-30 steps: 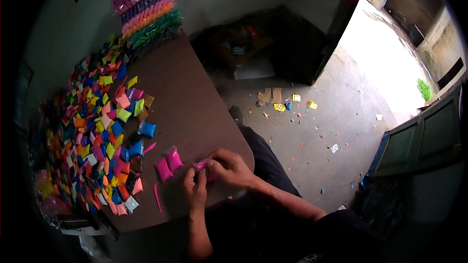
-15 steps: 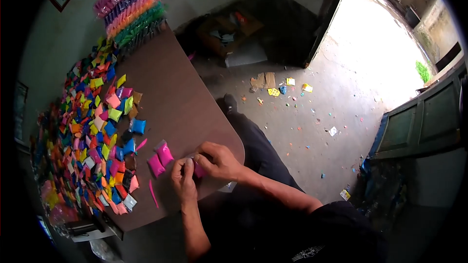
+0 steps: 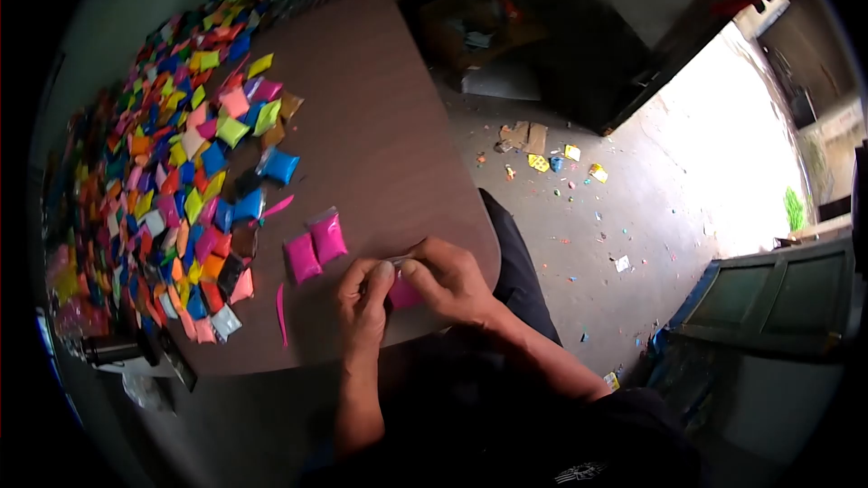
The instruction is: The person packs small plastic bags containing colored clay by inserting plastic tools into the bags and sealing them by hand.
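Pink packet (image 3: 406, 293) — pinched in both hands' fingers (image 3: 383, 269), near the rounded table edge (image 3: 495, 258)

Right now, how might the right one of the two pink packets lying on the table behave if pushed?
The right pink packet looks plump, so it would probably give when pressed. Its smooth-looking wrapper may let it slide. Lying flat, it seems unlikely to roll.

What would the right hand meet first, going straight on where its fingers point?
The right hand would probably meet the left hand first; their fingertips are close together at the pink packet, though any gap in depth is unclear.
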Tool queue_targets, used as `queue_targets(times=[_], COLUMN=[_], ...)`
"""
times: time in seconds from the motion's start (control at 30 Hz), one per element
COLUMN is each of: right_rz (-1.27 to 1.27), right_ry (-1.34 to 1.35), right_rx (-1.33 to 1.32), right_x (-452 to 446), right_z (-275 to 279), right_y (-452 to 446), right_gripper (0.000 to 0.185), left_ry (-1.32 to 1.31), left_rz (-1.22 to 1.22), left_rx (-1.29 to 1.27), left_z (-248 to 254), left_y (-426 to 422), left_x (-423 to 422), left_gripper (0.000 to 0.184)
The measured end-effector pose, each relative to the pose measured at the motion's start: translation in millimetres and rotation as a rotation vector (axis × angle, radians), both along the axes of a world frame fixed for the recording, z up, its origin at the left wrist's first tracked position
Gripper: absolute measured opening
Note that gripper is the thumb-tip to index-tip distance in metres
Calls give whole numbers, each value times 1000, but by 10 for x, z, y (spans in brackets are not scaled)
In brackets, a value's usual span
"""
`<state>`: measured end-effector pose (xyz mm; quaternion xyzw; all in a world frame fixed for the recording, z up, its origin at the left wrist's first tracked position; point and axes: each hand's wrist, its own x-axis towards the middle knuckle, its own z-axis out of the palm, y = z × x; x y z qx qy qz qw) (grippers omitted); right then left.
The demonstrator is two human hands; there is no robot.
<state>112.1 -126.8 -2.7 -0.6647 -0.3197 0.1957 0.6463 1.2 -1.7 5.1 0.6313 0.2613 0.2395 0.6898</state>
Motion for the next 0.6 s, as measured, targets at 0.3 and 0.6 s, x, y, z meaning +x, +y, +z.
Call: queue_targets(times=[0.3, 0.6], right_rz=[-41, -37], right_ry=[17, -1], right_rx=[49, 10], right_x=[-10, -26], right_z=[-112, -105], right_y=[-4, -19], right_gripper=[14, 15], left_ry=[17, -40], left_rz=[-125, -116], left_rx=[-39, 103], left_z=[17, 28], left_y=[12, 22], left_x=[4, -10], left_gripper=[17, 20])
